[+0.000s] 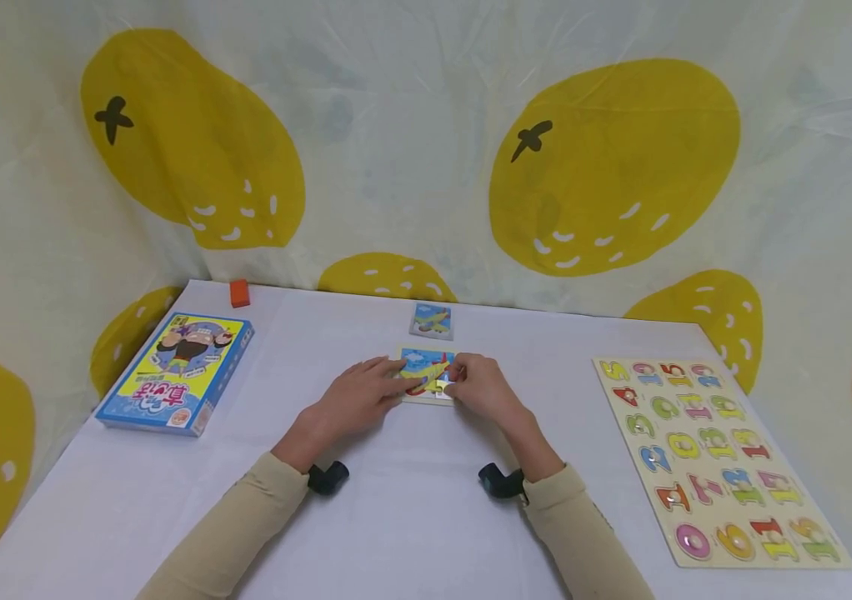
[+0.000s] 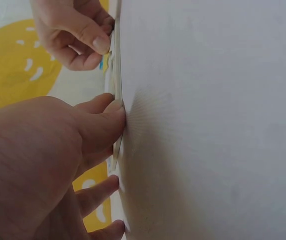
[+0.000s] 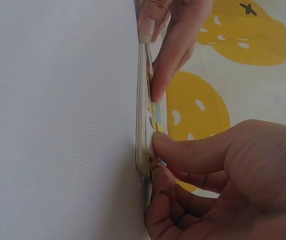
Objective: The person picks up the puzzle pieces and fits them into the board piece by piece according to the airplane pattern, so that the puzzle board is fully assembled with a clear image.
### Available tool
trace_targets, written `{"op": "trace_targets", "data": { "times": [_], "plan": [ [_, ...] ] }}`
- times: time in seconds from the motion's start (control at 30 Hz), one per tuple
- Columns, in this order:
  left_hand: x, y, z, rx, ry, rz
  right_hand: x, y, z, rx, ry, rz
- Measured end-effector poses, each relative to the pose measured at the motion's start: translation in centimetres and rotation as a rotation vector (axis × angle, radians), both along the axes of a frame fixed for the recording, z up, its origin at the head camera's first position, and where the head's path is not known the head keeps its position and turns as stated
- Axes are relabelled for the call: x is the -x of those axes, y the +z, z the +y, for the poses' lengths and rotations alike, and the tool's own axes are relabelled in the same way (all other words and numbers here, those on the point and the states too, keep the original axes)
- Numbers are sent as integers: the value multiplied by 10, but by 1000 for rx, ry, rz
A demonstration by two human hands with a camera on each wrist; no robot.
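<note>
A small jigsaw puzzle board (image 1: 426,401) with a yellow aeroplane on a blue sky lies mid-table in the head view. My left hand (image 1: 357,395) holds its left side, the thumb along the edge and a finger across the picture. Its other fingers spread down to the table in the left wrist view. At the board's right side, my right hand (image 1: 489,389) pinches a puzzle piece between thumb and curled fingers, low over the picture. That piece is mostly hidden by the fingers. The right wrist view shows the right thumb (image 3: 175,150) close against the board's surface.
Behind the board lies a small aeroplane picture card (image 1: 432,321). On the left are a blue and yellow box (image 1: 174,371) and an orange block (image 1: 239,293). A wooden number puzzle (image 1: 719,467) lies at the right. A fruit-print cloth (image 1: 411,150) hangs behind the table.
</note>
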State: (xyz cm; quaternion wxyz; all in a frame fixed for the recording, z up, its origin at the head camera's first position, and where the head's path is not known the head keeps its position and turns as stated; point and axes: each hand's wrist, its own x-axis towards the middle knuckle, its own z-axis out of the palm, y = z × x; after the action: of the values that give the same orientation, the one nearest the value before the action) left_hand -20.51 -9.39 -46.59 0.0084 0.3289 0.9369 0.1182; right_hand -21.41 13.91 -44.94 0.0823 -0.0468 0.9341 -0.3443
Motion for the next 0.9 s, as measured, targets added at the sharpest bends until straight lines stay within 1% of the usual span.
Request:
{"op": "trace_targets", "data": {
  "times": [0.17,0.3,0.43,0.6,0.73,0.83,0.9],
  "plan": [
    [-1,2,-3,-3,3,-6,1,-2,-2,2,13,-11],
    [-2,3,-5,-12,1,-17,2,-4,-3,6,17,-5],
    [-2,4,-6,-16,-5,-11,3,-5,-3,7,21,-5],
    [-2,2,-7,-17,-11,-2,3,-6,-2,8,35,4],
    [-2,-1,-4,-24,-27,1,0,-7,4,-9,47,24],
    [-2,-3,-3,-27,-32,-22,-1,-8,8,-10,59,46],
    [-1,-3,-4,-33,-29,-55,-1,-9,10,1,51,67]
  ]
}}
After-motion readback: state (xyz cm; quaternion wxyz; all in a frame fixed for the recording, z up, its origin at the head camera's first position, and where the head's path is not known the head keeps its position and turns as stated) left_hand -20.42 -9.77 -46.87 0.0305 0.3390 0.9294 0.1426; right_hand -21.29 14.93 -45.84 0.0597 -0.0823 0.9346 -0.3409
